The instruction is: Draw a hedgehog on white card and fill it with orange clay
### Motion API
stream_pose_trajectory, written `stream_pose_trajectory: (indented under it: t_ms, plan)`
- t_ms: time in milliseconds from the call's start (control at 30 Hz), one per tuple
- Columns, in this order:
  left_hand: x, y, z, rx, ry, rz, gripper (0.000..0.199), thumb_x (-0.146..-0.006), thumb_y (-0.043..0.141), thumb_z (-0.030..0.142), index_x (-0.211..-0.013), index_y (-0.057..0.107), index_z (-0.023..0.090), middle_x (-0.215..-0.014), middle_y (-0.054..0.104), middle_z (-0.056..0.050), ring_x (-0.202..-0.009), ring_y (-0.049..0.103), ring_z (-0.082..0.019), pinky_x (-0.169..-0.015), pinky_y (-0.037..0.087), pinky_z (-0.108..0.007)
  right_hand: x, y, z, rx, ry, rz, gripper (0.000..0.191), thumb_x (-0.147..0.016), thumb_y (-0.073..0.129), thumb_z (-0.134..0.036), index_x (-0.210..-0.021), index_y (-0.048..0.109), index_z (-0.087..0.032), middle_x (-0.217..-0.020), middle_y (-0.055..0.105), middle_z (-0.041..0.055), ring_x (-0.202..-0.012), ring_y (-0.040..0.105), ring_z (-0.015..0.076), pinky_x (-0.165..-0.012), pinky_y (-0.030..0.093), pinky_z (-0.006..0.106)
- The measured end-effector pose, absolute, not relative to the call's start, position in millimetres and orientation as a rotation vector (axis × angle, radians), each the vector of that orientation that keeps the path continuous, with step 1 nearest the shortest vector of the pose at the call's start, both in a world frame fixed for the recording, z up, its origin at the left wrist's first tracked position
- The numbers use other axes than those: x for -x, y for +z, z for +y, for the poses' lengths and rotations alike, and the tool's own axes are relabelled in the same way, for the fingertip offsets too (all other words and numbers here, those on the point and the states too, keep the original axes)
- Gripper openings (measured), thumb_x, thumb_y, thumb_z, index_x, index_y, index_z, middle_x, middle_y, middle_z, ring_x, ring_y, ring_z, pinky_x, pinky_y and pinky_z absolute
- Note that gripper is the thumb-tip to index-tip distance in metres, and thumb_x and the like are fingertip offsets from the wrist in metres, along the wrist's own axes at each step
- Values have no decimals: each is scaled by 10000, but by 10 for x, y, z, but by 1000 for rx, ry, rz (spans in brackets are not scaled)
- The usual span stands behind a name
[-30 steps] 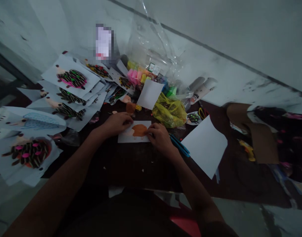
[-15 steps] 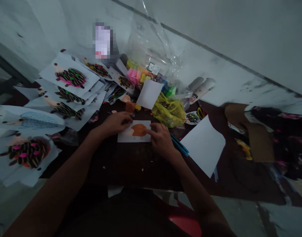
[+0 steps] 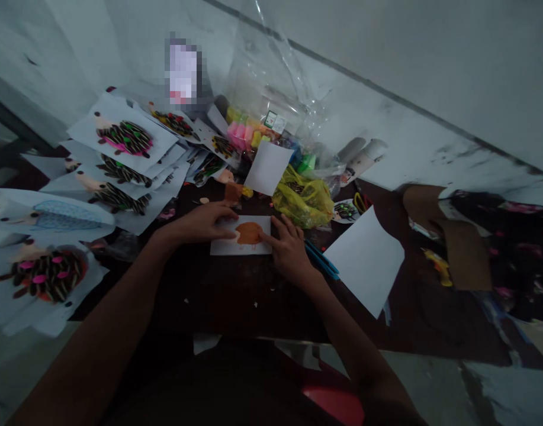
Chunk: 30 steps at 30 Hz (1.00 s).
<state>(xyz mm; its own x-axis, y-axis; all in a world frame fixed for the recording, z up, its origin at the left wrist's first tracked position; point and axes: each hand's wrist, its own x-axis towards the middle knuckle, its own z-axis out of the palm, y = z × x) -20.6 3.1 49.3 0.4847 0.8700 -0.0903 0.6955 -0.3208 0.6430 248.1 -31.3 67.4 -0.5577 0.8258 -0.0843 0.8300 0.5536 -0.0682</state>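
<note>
A small white card (image 3: 218,249) lies flat on the dark table in front of me. On it is an orange-brown patch (image 3: 248,232), apparently flattened clay, with a paler part at its left and little leg outlines below. My left hand (image 3: 206,222) reaches over the card's left side, thumb and fingers apart, its fingertips by the pale part. At the other side, my right hand (image 3: 289,245) rests with fingers spread on the card's right edge, the index fingertip touching the orange-brown patch. Neither hand grips anything that I can see.
Finished hedgehog pictures (image 3: 124,139) covered with seeds are piled at the left. Behind the card are a lump of brown clay (image 3: 233,192), a yellow plastic bag (image 3: 302,201) and colourful clay packs (image 3: 242,135). Blue scissors-like handles (image 3: 322,260) and white paper (image 3: 369,260) lie right.
My left hand has shifted slightly right and down, its fingers now over the pale part of the picture. The right hand stays at the card's right edge, index finger still on the patch.
</note>
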Motion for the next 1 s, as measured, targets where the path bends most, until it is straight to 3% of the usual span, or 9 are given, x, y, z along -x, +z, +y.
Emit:
stream_pose_trajectory:
  t_ms: [167, 533, 767, 1000]
  plan:
    - [161, 478, -23, -2191, 257, 1374, 655, -650, 779, 411, -1253, 630, 203, -1384, 567, -139, -1237, 556, -346, -1059, 440, -449, -2521, 623, -281, -1559, -263, 2787, 551, -896, 499, -68, -1357, 657, -325, -1586, 430, 108, -1524, 244, 339, -1146, 288, 558]
    - [158, 438, -39, -2207, 264, 1370, 627, -669, 771, 403, -1253, 613, 239, -1384, 561, -112, -1272, 534, -345, -1094, 409, -471, -2503, 659, -350, -1311, -103, 2872, 462, -912, 591, -110, -1307, 680, -332, -1644, 345, 94, -1548, 186, 331, -1187, 196, 547]
    - [150, 485, -38, -2191, 254, 1370, 589, -672, 768, 390, -1227, 625, 257, -1391, 563, -104, -1256, 543, -348, -1057, 441, -456, -2525, 625, -367, -1404, -266, 2855, 500, -886, 561, -69, -1289, 699, -330, -1645, 343, 88, -1549, 196, 321, -1187, 228, 531]
    - [138, 470, -28, -2178, 254, 1384, 615, -646, 786, 361, -1229, 626, 249, -1371, 566, -112, -1216, 559, -349, -1048, 438, -459, -2515, 617, -413, -1397, -144, 2872, 473, -893, 581, -91, -1286, 693, -328, -1633, 371, 70, -1549, 186, 313, -1199, 192, 538]
